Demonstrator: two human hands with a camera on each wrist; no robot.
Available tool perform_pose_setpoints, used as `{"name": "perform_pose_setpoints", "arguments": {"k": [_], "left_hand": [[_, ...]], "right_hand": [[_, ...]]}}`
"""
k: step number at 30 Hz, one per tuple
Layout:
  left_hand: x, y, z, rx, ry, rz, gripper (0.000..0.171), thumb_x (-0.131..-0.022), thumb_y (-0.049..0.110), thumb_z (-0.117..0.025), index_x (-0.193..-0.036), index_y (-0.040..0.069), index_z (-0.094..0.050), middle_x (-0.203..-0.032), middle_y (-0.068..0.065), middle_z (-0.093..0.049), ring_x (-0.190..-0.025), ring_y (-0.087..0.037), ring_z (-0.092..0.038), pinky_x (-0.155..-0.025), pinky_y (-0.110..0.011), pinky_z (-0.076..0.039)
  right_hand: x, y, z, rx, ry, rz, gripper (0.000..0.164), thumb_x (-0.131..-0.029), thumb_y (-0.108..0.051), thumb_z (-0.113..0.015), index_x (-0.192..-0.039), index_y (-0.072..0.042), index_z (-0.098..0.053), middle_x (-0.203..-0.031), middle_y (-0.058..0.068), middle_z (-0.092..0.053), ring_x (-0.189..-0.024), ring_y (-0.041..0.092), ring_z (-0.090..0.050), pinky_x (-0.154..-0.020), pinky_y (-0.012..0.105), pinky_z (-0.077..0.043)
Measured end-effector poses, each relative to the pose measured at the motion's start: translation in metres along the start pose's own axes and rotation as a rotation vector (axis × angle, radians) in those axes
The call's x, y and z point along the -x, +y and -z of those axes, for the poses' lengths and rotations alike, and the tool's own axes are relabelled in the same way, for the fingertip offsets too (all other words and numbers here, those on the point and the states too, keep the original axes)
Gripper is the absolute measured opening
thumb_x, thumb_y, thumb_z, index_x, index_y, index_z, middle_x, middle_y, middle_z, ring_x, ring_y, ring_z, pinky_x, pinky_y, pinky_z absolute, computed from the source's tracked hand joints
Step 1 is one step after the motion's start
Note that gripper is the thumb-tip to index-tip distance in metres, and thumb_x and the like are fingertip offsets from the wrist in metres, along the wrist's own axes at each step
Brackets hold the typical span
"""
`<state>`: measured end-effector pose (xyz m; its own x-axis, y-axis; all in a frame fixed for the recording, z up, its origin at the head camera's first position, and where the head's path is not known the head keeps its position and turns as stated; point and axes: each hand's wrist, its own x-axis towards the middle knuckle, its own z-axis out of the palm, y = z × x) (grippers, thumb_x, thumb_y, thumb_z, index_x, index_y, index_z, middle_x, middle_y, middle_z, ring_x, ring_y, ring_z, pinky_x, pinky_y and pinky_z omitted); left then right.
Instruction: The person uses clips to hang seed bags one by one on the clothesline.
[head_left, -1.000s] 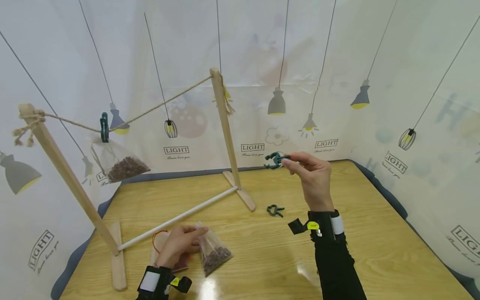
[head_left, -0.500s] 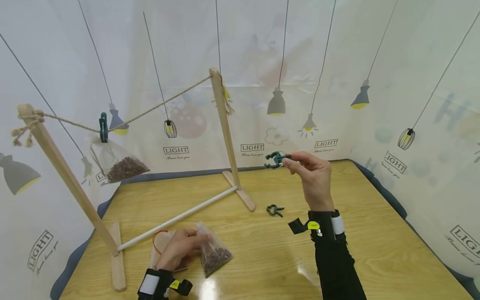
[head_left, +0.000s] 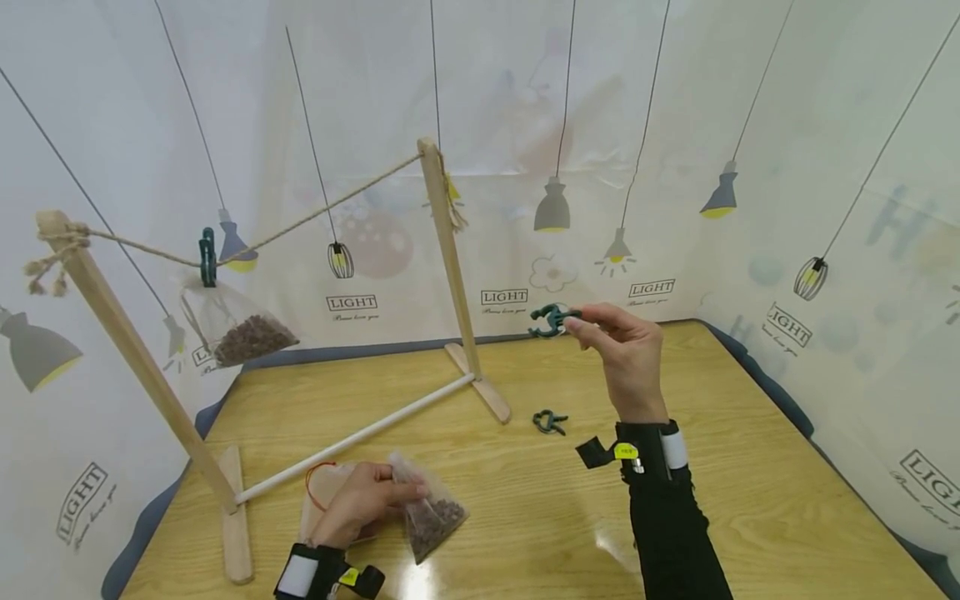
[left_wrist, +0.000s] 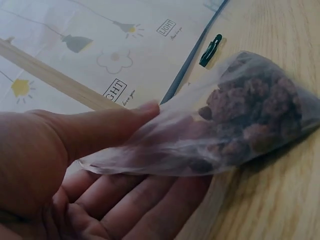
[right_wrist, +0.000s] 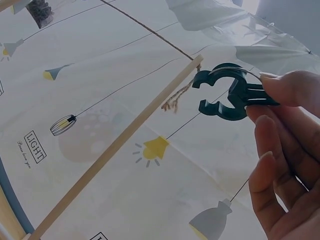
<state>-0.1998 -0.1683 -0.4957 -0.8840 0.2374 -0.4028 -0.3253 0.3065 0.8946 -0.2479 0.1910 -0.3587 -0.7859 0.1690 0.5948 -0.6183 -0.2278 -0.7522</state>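
In the head view my left hand (head_left: 363, 502) pinches the top of a translucent mesh sachet (head_left: 437, 527) low over the table. Its dark reddish-brown pieces show close up in the left wrist view, with my thumb over the thin material and fingers beneath. Raised at the right, my right hand (head_left: 624, 358) squeezes the handles of a dark green spring clip (head_left: 551, 320); the clip's jaws are spread apart around nothing in the right wrist view. A second green clip (head_left: 551, 422) lies on the table. Another clip (head_left: 207, 258) holds a similar sachet (head_left: 255, 337) on a rope (head_left: 330, 206).
The rope spans two wooden posts (head_left: 452, 258), joined near the table by a white rod (head_left: 360, 435). A pale sachet with a red cord (head_left: 315, 483) lies partly hidden under my left hand. Printed cloth walls (head_left: 750, 250) surround the wooden table (head_left: 750, 467).
My left thumb and fingers have slid a little further onto the sachet, which has tilted and shifted slightly. My right hand stays in place with the clip squeezed.
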Motion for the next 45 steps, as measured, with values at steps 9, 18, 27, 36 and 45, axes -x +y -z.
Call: {"name": "perform_pose_setpoints", "arguments": {"k": [9,18,27,36,45], "left_hand": [[0.000,0.004,0.000,0.031,-0.021,-0.068,0.035,-0.090,0.032,-0.080,-0.108,0.002,-0.075,-0.097,-0.004,-0.079,-0.091,-0.015,-0.072,-0.080,-0.031,-0.059],[0.000,0.018,0.007,0.046,0.072,-0.199,0.038,-0.089,0.034,-0.080,-0.109,0.003,-0.077,-0.104,-0.006,-0.078,-0.098,-0.020,-0.073,-0.086,-0.039,-0.061],[0.005,0.052,0.023,0.017,0.259,-0.305,0.036,-0.092,0.037,-0.078,-0.103,0.003,-0.074,-0.098,-0.003,-0.076,-0.095,-0.016,-0.071,-0.087,-0.036,-0.061],[0.008,0.090,0.036,-0.019,0.337,-0.406,0.040,-0.091,0.045,-0.076,-0.102,0.007,-0.074,-0.093,0.003,-0.076,-0.094,-0.015,-0.070,-0.088,-0.033,-0.059],[0.014,0.126,0.045,-0.001,0.460,-0.536,0.034,-0.096,0.034,-0.073,-0.110,0.003,-0.075,-0.083,0.014,-0.076,-0.084,-0.008,-0.070,-0.077,-0.025,-0.061]], "right_hand": [[-0.001,0.002,-0.002,0.049,-0.012,0.002,0.012,-0.087,0.007,-0.076,-0.099,0.006,-0.077,-0.088,-0.002,-0.078,-0.064,0.014,-0.059,-0.066,0.023,-0.052],[-0.007,0.001,-0.016,0.120,-0.062,-0.014,0.019,-0.090,-0.002,-0.077,-0.106,0.009,-0.075,-0.086,-0.005,-0.076,-0.067,0.015,-0.060,-0.067,0.024,-0.052],[-0.029,-0.009,-0.042,0.096,-0.137,0.028,0.021,-0.091,-0.012,-0.079,-0.107,0.001,-0.077,-0.088,-0.002,-0.077,-0.066,0.017,-0.060,-0.063,0.024,-0.050],[-0.053,-0.016,-0.072,0.071,-0.222,0.075,0.019,-0.092,-0.013,-0.078,-0.106,0.001,-0.078,-0.088,-0.004,-0.078,-0.069,0.011,-0.063,-0.062,0.025,-0.053],[-0.079,-0.023,-0.107,0.102,-0.305,0.118,0.021,-0.095,-0.008,-0.074,-0.111,0.005,-0.075,-0.091,-0.009,-0.076,-0.079,0.013,-0.065,-0.060,0.025,-0.051]]}}
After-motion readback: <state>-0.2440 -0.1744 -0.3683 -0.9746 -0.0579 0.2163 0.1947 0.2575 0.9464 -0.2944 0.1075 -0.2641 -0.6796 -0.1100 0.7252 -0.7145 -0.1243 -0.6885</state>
